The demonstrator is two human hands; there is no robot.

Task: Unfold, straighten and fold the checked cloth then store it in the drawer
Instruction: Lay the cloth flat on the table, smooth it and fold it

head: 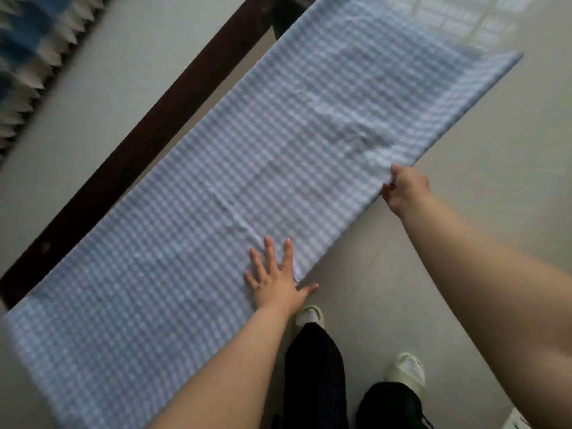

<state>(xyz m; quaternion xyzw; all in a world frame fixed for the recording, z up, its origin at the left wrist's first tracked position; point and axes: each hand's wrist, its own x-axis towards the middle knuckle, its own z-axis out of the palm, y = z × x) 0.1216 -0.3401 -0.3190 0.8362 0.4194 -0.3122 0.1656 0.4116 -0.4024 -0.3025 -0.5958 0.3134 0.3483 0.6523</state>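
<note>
Pale floor tiles (464, 212) run under a dark wooden table edge (154, 125), and across that surface I have the checked cloth (247, 156) laid out as one long strip, its near edge hanging toward my feet. My left hand (275, 274) presses flat with fingers spread, while my right hand (405, 190) pinches the near edge further along. If I tug right too hard, I reckon the cloth slides off or wrinkles again; no drawer is in view.
</note>
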